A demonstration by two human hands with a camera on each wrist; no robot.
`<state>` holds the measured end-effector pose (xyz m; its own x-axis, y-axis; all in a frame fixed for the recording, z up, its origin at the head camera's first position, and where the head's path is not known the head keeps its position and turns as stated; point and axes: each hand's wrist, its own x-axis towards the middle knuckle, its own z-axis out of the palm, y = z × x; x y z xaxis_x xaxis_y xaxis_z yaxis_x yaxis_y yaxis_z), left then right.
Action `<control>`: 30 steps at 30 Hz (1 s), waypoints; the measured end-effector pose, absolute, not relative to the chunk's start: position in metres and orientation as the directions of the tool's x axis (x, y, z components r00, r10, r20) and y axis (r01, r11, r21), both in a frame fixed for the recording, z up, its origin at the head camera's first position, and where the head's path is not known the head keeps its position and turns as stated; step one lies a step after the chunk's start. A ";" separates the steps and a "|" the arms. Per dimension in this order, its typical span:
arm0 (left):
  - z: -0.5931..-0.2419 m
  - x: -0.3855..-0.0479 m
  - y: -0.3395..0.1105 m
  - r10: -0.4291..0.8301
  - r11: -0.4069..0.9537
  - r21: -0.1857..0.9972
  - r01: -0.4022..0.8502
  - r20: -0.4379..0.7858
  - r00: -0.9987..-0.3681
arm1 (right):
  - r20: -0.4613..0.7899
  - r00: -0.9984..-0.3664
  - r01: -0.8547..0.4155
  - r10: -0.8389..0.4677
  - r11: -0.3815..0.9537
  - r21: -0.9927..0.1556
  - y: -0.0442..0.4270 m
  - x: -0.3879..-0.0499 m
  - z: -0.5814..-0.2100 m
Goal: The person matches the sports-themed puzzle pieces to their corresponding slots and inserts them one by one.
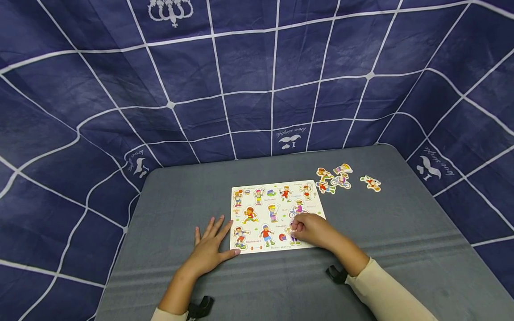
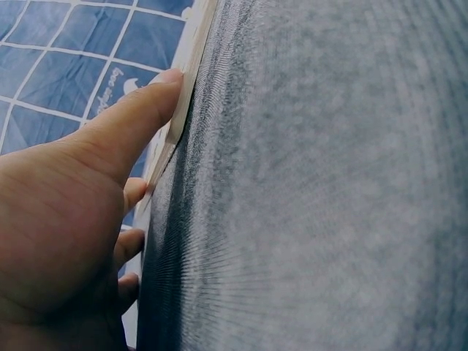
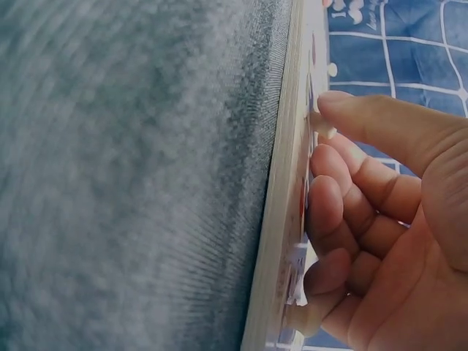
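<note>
Here, the right hand (image 1: 312, 228) pinches a figure piece (image 1: 295, 242) below its fingertips. The left hand (image 1: 209, 250), fingers apart, touches the board (image 1: 263, 211).

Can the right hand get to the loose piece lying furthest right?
Probably yes: just some of the board and bare table lie between the right hand and the loose piece, though it would first have to release the piece it pinches.
</note>
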<state>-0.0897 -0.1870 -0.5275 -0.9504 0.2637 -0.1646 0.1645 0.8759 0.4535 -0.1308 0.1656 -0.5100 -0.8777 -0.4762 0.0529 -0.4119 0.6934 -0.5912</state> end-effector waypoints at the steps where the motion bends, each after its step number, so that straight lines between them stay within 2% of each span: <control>1: -0.527 -0.090 -0.187 0.263 0.876 0.453 0.164 -0.165 -0.950 | 0.052 -0.878 -0.412 -0.477 0.695 -0.590 0.166 -0.131 -0.510; 17: -0.525 -0.091 -0.186 0.261 0.881 0.444 0.166 -0.163 -0.951 | 0.014 -0.892 -0.358 -0.452 0.686 -0.634 0.166 -0.130 -0.509; 30: -0.526 -0.090 -0.186 0.262 0.878 0.449 0.166 -0.161 -0.952 | 0.062 -0.910 -0.326 -0.410 0.616 -0.718 0.170 -0.127 -0.509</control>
